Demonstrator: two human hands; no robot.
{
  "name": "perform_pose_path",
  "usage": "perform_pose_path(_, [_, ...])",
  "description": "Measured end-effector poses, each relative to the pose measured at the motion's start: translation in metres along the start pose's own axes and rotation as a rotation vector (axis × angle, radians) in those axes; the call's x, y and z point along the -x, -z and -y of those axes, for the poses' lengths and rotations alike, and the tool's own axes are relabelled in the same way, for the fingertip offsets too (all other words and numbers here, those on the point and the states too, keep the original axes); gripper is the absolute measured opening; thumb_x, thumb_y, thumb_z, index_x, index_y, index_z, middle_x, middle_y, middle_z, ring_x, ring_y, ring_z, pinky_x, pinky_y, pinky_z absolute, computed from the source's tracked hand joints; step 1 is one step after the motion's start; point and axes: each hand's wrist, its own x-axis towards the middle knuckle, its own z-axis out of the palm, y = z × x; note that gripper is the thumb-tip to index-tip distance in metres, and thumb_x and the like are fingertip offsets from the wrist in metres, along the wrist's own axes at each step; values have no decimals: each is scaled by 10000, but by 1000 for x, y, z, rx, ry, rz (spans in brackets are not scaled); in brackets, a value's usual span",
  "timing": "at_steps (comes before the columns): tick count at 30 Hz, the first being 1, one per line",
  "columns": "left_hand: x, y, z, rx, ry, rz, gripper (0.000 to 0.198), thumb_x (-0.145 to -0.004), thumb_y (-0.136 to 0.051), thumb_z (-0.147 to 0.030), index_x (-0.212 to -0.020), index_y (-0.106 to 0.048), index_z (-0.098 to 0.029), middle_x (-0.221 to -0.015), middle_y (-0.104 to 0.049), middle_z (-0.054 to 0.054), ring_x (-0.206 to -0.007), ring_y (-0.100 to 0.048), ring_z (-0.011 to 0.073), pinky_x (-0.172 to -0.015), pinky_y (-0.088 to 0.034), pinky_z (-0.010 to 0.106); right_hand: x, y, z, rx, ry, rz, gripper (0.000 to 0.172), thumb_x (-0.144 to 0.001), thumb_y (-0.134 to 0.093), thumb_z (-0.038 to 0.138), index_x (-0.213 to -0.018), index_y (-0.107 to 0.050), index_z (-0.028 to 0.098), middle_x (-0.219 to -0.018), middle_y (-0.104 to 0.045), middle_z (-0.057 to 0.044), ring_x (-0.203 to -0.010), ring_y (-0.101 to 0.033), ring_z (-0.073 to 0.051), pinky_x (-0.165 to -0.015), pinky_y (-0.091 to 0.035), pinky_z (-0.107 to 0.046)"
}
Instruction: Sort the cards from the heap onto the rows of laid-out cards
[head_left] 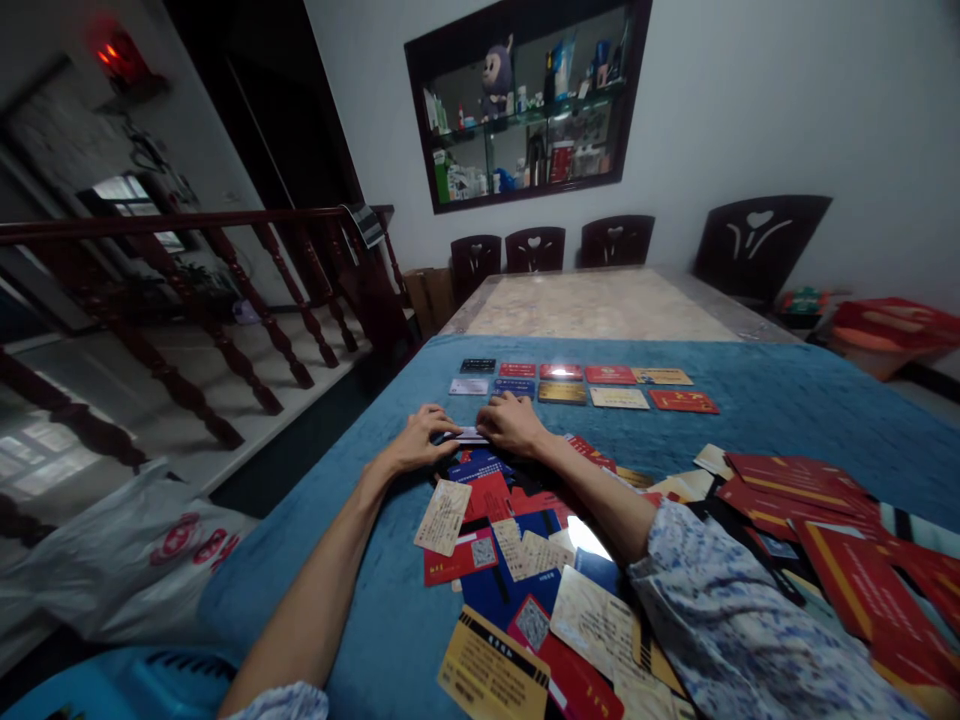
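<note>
My left hand (424, 438) and my right hand (512, 422) rest on the blue cloth (367, 470), fingertips at the two ends of a pale card (470, 435). Beyond them lie two rows of cards, among them a black card (478, 366), a white card (469, 387), a blue card (514, 387) and a red card (683, 401). Nearer me, below my hands, is a loose overlapping pile of cards, with a cream card (443, 517) and a gold card (494, 665) on top. My right forearm passes over part of this pile.
Red card sleeves (847, 560) are heaped at the right. Chairs (617, 241) stand behind the table's bare far end (600, 305). To the left are a wooden railing (225, 260), white plastic bags (150, 560) and a blue plastic object (127, 685).
</note>
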Motion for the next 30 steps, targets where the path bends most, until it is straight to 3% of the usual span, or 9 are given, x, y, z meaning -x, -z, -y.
perform_pose_path(7, [-1,-1,16,120,-58,-203,200,-897,-635,-330,-939,-796,-220,-921,-759,58,-1031,-571,231,-979,-454,385,3,5,0,-83,99,-138,392,-1013,-431,448,-968,-731,200,-1058,-727,-91,-1060,-525,-255,-889,-323,-399])
perform_pose_path(10, [-1,-1,16,135,-28,-284,173,-892,-645,-305,-906,-797,-222,-885,-752,53,-974,-597,219,-913,-480,356,4,6,0,-121,153,-142,328,-968,-523,460,-991,-729,207,-1032,-734,-79,-1041,-537,-252,-890,-317,-388])
perform_pose_path(13, [-2,-1,15,146,-6,-339,151,-883,-656,-271,-884,-794,-210,-874,-747,59,-928,-615,207,-870,-492,337,2,4,0,-105,170,-140,234,-900,-613,348,-1053,-714,201,-1058,-733,-81,-1042,-543,-256,-891,-313,-379])
perform_pose_path(17, [-1,-1,13,145,10,-366,138,-875,-656,-239,-881,-786,-193,-851,-743,60,-885,-619,200,-851,-494,337,0,0,-1,-93,190,-141,257,-888,-533,191,-1085,-697,198,-1047,-735,-82,-1017,-555,-244,-889,-313,-367])
perform_pose_path(25, [1,-3,9,147,86,-378,275,-836,-646,-167,-1099,-715,-204,-934,-725,34,-933,-641,197,-908,-497,350,0,-2,2,-98,148,-172,394,-883,-538,160,-1269,-588,219,-1087,-727,-82,-1040,-552,-244,-909,-326,-367])
perform_pose_path(30, [-1,-9,9,90,85,-353,267,-810,-618,-116,-1055,-686,-198,-953,-715,30,-936,-636,195,-928,-491,361,0,-3,3,-38,108,-137,390,-922,-491,208,-1304,-568,220,-1166,-712,-108,-1086,-542,-269,-920,-331,-402])
